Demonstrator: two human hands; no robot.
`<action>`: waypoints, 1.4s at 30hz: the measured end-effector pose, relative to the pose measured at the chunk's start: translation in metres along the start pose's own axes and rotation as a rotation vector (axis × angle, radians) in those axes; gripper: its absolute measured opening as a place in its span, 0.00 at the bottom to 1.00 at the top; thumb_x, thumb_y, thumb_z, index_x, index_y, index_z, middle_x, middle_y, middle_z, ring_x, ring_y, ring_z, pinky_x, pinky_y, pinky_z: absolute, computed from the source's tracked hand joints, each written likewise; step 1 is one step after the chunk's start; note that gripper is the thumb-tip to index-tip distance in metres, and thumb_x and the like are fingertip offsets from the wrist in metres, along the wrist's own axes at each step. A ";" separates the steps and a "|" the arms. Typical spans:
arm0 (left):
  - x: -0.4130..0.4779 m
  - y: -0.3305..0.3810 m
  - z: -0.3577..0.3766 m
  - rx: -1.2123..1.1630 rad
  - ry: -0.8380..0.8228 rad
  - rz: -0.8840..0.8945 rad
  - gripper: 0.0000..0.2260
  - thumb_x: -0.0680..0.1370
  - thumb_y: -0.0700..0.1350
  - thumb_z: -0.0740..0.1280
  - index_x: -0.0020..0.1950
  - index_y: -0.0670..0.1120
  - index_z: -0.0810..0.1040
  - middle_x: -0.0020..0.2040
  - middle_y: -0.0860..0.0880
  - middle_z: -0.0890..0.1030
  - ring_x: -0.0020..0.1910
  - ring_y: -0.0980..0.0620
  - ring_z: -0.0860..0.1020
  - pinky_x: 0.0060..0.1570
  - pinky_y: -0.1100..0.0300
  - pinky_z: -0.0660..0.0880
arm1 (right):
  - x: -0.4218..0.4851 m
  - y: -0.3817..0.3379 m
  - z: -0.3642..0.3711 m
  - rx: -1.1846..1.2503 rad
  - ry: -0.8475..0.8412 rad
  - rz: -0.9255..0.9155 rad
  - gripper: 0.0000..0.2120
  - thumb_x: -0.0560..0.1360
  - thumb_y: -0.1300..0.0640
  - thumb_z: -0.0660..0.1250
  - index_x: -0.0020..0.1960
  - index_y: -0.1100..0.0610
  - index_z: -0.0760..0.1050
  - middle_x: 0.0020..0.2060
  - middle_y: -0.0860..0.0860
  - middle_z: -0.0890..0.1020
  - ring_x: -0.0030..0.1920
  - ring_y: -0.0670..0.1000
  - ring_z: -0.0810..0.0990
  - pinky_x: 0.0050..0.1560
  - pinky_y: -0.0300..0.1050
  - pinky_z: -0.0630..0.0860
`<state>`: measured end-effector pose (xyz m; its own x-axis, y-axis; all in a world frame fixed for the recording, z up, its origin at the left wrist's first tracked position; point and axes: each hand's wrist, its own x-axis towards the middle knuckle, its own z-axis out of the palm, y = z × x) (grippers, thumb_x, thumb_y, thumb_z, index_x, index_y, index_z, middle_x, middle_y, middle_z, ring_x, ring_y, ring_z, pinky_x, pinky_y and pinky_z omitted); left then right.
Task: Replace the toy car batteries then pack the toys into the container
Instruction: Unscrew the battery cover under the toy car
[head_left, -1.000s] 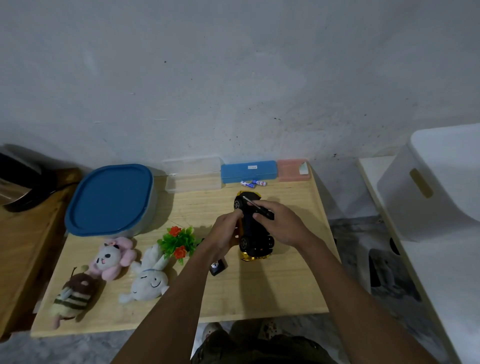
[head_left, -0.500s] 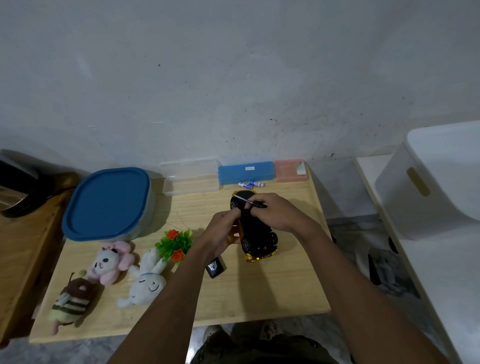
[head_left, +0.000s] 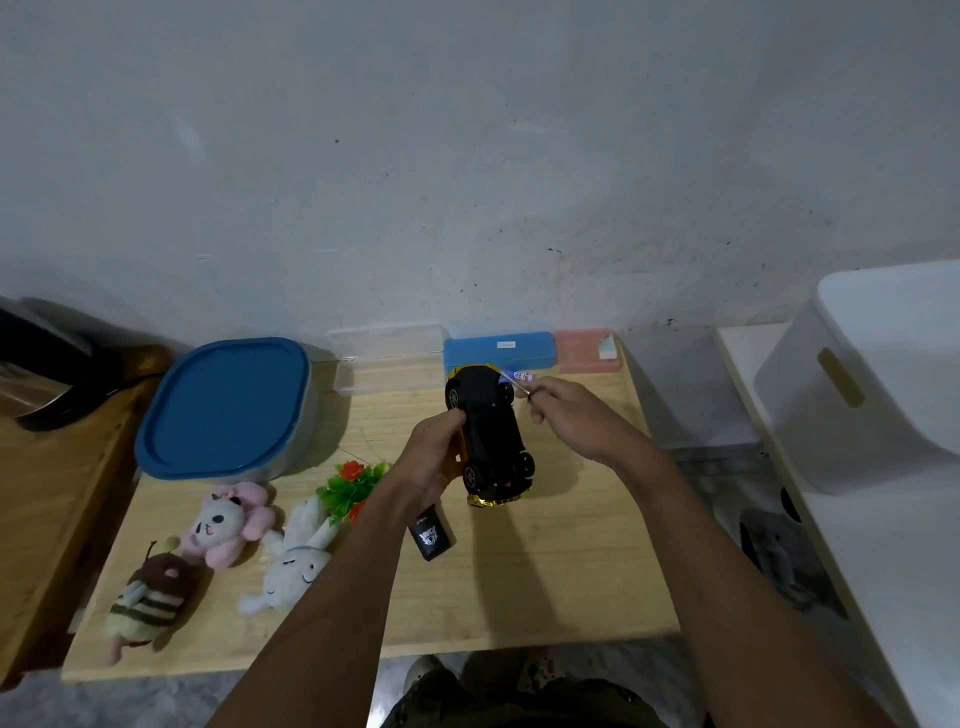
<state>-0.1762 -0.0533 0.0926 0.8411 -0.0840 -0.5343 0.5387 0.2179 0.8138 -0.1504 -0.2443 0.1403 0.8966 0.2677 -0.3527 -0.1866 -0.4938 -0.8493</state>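
Observation:
A yellow toy car (head_left: 491, 436) lies upside down, black underside up, above the wooden table (head_left: 545, 587). My left hand (head_left: 434, 457) grips its left side. My right hand (head_left: 566, 415) is just right of the car's far end and pinches a slim screwdriver (head_left: 511, 382), whose tip points at the car's far right wheel. Small batteries (head_left: 523, 375) lie just behind the tip. A container with a blue lid (head_left: 223, 410) sits shut at the back left. A pink panda plush (head_left: 226, 519), a white bunny plush (head_left: 296, 566) and a striped bee plush (head_left: 150, 597) lie at the front left.
A black remote (head_left: 430, 535) and a small plastic plant (head_left: 353, 486) lie under my left forearm. A clear box (head_left: 389, 358), a blue box (head_left: 498, 351) and a pink box (head_left: 584, 351) line the wall. A white bin (head_left: 872, 374) stands to the right, a wooden bench (head_left: 52, 493) to the left.
My right hand has slid with the screwdriver from over the car's underside to the right of its far end. My left hand still holds the car, now tipped slightly further away.

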 end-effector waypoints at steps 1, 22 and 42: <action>0.000 0.000 -0.001 -0.011 -0.001 0.007 0.19 0.75 0.49 0.64 0.60 0.38 0.79 0.53 0.37 0.79 0.53 0.41 0.77 0.52 0.50 0.76 | -0.004 0.000 -0.002 -0.017 -0.059 0.012 0.10 0.81 0.55 0.56 0.57 0.53 0.74 0.41 0.51 0.77 0.32 0.44 0.70 0.37 0.42 0.65; -0.017 0.006 -0.004 -0.014 0.065 0.067 0.28 0.63 0.55 0.70 0.57 0.40 0.79 0.50 0.38 0.75 0.50 0.42 0.73 0.50 0.49 0.70 | -0.028 -0.005 -0.003 -0.065 -0.012 -0.129 0.06 0.80 0.54 0.64 0.53 0.53 0.79 0.35 0.39 0.74 0.36 0.37 0.72 0.37 0.35 0.64; -0.021 0.007 -0.010 0.289 0.028 0.176 0.10 0.82 0.42 0.61 0.49 0.42 0.81 0.33 0.55 0.80 0.34 0.58 0.79 0.41 0.59 0.75 | -0.023 -0.025 -0.017 -0.411 -0.005 -0.119 0.12 0.77 0.50 0.66 0.59 0.51 0.82 0.59 0.51 0.82 0.56 0.50 0.79 0.55 0.47 0.75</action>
<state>-0.1906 -0.0406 0.1071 0.9228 -0.0424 -0.3830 0.3803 -0.0588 0.9230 -0.1590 -0.2526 0.1761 0.9000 0.3465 -0.2644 0.0948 -0.7478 -0.6572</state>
